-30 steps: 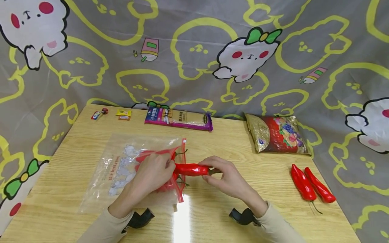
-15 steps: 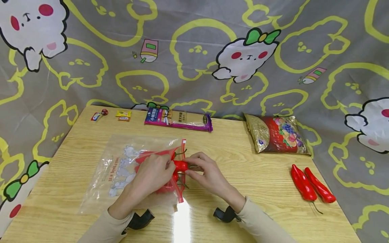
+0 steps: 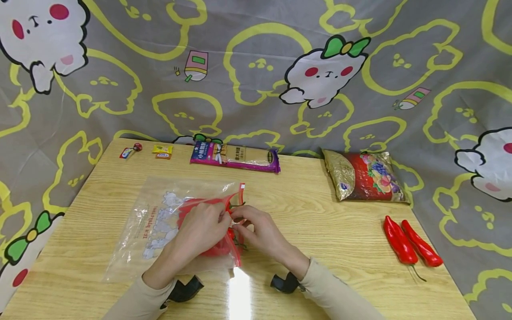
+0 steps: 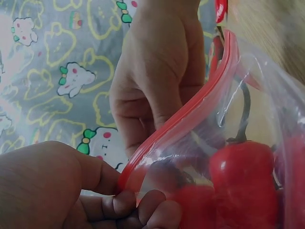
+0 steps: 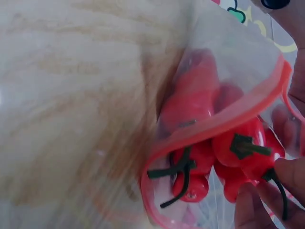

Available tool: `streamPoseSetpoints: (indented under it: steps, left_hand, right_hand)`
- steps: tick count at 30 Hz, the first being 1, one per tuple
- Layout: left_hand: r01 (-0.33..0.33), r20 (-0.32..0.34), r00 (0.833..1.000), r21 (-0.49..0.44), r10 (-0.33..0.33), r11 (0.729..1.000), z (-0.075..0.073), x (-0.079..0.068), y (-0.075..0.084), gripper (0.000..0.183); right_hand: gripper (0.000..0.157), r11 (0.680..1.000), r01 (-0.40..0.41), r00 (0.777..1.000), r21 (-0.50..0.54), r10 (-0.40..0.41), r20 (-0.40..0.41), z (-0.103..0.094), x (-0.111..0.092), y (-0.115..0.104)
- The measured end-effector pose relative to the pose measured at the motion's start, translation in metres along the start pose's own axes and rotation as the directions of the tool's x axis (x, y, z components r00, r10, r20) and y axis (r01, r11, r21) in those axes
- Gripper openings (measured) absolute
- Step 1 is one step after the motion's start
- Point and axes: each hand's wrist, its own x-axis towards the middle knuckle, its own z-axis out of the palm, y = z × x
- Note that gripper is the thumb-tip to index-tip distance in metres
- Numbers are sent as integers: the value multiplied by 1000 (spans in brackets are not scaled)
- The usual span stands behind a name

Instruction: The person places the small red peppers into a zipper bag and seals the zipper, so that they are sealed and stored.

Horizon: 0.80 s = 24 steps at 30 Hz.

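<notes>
A clear zip bag with a red zip edge lies on the table, holding several red chili peppers with green stems. My left hand pinches the red zip edge near the bag's mouth. At that mouth, my right hand has thumb and fingers around the stem end of a red chili pepper, whose body is inside the bag. In the left wrist view, the right hand is behind the zip edge, its fingertips partly hidden.
Two more red chili peppers lie at the table's right side. A gold and red package is at the back right, and a purple-edged noodle pack at the back middle. Wrapped candies and a lollipop sit at the back left.
My right hand has moved left, pushing the chili pepper from outside the mouth into the bag. My left hand has stayed on the zip edge.
</notes>
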Motion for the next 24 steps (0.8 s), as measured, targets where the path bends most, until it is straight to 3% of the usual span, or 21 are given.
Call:
streamPoseSetpoints:
  steps: [9, 14, 20, 24]
  left_hand:
    - [-23, -29, 999, 25, 24, 999, -1, 0, -1, 27]
    - [-5, -9, 1000, -2, 5, 1000, -1, 0, -1, 27]
    - [31, 16, 999, -37, -30, 999, 0, 1, 0, 25]
    - [37, 15, 999, -37, -37, 999, 0, 0, 0, 25]
  right_hand:
    - [33, 998, 34, 998, -43, -32, 52, 3, 0, -3]
    - [32, 997, 53, 999, -55, -53, 2, -5, -6, -2]
    - [24, 987, 20, 992, -162, -39, -117, -38, -32, 10]
    - [22, 949, -57, 975, -310, -14, -222, -75, -60, 29]
